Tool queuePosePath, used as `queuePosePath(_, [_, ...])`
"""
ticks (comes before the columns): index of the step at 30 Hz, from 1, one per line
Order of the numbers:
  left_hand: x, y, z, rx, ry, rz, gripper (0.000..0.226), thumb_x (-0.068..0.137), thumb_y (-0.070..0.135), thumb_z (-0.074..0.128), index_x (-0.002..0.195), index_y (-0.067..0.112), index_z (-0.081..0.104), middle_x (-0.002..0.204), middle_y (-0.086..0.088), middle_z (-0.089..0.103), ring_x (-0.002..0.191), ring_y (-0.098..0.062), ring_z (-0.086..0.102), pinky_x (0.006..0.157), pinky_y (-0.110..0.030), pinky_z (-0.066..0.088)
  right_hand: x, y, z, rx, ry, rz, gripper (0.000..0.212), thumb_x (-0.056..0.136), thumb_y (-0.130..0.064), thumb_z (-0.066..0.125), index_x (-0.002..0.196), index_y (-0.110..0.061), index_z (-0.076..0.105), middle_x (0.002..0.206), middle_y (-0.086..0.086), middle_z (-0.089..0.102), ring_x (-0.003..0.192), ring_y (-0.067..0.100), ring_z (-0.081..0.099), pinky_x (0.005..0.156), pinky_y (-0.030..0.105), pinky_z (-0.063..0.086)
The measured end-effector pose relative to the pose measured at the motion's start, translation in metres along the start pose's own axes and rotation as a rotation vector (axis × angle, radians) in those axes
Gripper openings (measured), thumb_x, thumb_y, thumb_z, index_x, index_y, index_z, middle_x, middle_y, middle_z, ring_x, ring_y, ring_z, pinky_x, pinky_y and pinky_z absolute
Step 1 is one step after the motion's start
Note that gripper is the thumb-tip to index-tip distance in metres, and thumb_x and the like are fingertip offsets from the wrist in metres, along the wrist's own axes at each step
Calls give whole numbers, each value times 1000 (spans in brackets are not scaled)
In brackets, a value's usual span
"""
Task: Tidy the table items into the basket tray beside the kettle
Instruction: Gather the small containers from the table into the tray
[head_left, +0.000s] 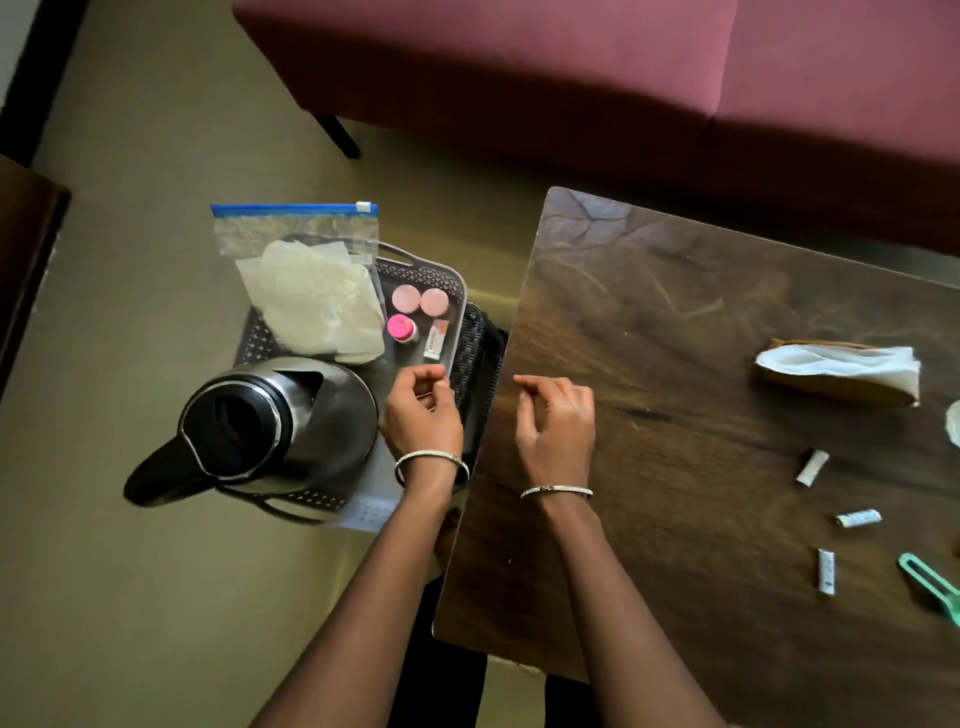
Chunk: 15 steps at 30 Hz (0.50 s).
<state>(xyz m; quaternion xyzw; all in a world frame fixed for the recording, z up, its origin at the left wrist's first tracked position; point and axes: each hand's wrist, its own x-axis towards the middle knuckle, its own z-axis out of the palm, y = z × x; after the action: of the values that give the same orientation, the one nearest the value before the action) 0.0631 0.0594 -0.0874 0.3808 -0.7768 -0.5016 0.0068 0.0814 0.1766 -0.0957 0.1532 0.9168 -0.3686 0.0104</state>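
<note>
A grey basket tray (441, 270) sits on a dark stool beside a steel kettle (275, 421). Inside it lie two pale pink round jars (420, 300), a bright pink jar (401, 327) and a small white tube box (435, 340). My left hand (423, 413) hovers over the tray's near end, fingers loosely curled, holding nothing I can see. Over the left edge of the dark wooden table (675, 312) is my right hand (556, 421), also curled and empty. Three small white tubes (812, 466) (858, 518) (826, 570) lie on the table at right.
A zip bag of pale sheets (306, 280) rests across the tray's far left. On the table's right side lie a tissue pouch (841, 371) and a green-handled tool (930, 579). A maroon sofa (623, 78) stands behind.
</note>
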Motion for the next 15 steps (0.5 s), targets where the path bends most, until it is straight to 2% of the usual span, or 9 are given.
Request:
queuePosePath(4, [-42, 0, 11, 25, -159, 19, 17, 84, 9, 62, 83, 26, 66, 78, -2, 73, 75, -22, 71, 78, -44, 59, -15, 20, -29, 24, 5, 6, 20, 88, -5, 64, 102, -13, 76, 98, 1, 74, 94, 23, 58, 86, 21, 39])
queuePosePath(8, [-90, -1, 35, 69, -206, 64, 12, 85, 10, 63, 86, 20, 70, 77, -2, 72, 73, -21, 70, 77, -43, 59, -34, 54, -66, 41, 18, 24, 19, 88, -4, 65, 100, -13, 76, 96, 0, 74, 94, 23, 58, 86, 23, 42])
queuePosePath(15, [-185, -4, 90, 67, -332, 52, 14, 84, 11, 62, 83, 24, 67, 75, 0, 71, 73, -23, 70, 76, -45, 59, -62, 138, -149, 7, 52, 88, 19, 88, -4, 65, 99, -14, 76, 93, -1, 73, 93, 22, 59, 84, 29, 48])
